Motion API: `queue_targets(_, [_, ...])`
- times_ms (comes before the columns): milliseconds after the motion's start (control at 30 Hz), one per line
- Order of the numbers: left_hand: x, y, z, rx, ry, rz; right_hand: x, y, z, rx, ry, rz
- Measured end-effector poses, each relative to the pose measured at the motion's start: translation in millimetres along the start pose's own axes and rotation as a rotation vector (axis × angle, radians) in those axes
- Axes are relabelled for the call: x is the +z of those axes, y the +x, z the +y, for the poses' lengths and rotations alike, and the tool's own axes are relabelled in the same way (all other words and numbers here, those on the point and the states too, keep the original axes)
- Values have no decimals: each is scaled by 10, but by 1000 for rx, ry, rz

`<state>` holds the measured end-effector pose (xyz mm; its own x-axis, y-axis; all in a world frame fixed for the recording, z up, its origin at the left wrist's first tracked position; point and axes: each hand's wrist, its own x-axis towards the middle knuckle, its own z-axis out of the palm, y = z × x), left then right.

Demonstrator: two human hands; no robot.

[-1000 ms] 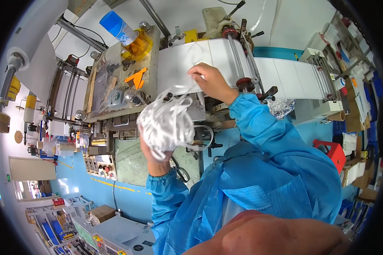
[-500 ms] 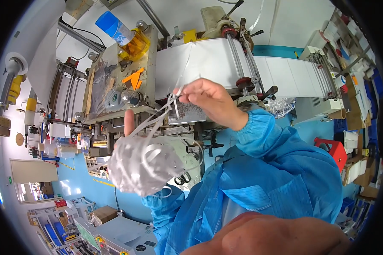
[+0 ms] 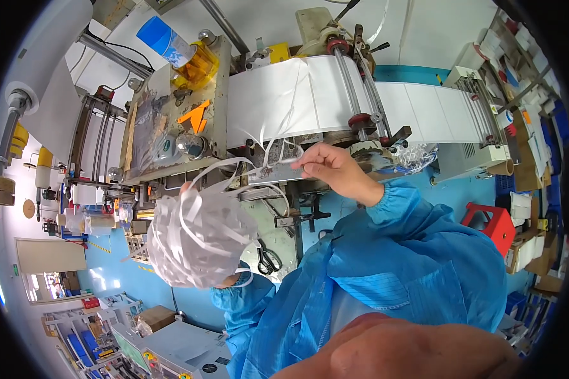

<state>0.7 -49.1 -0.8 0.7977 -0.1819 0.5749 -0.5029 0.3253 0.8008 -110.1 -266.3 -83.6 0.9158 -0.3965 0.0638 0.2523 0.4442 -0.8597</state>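
The left hand [image 3: 224, 281], mostly hidden, stays closed around the bundle of white masks [image 3: 199, 237], now lower and nearer the chest. The right hand [image 3: 329, 169] has moved rightward, fingers pinched together on a white ear loop [image 3: 259, 161] before the machine [image 3: 297, 107].

The masks [image 3: 196, 243] sit in the left hand [image 3: 224, 278], left of and nearer than the right hand [image 3: 332, 170], which pinches a strap [image 3: 259, 163] running between them. Behind both hands stands the machine [image 3: 189, 126], with a web [image 3: 360, 104] lying across its top toward the right. Scissors [image 3: 269, 259] lie just right of the masks, below the machine. A stool [image 3: 490, 224] stands far right.
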Motion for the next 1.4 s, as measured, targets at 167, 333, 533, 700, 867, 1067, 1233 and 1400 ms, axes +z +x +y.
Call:
queue_targets(167, [-107, 29, 72, 66, 290, -65, -464, 377, -591, -72, -1390, -461])
queue_targets(333, [-37, 21, 139, -129, -63, 20, -1070, 1445, -594, -29, -1781, -262])
queue_targets(533, [141, 62, 273, -216, -472, -54, -1157, 2161, -306, -165, -1929, -201])
queue_targets(700, [146, 38, 152, -244, -747, -166, -1610, 2781, -218, -73, -2045, -234])
queue_targets(867, [-349, -167, -173, -258, -806, -246, -1467, 3239, -178, -154, -2070, -264])
queue_targets(1067, [-171, -50, 139, -181, -845, -143, -888, 3416, -615, -434, -1887, -244])
queue_targets(1233, [-355, 127, 192, -136, -892, 21, -815, 3184, -739, -357, -1791, -495])
queue_targets(1400, [-467, 303, 385, -66, -881, -83, -659, 2655, -691, -152, -1835, -539])
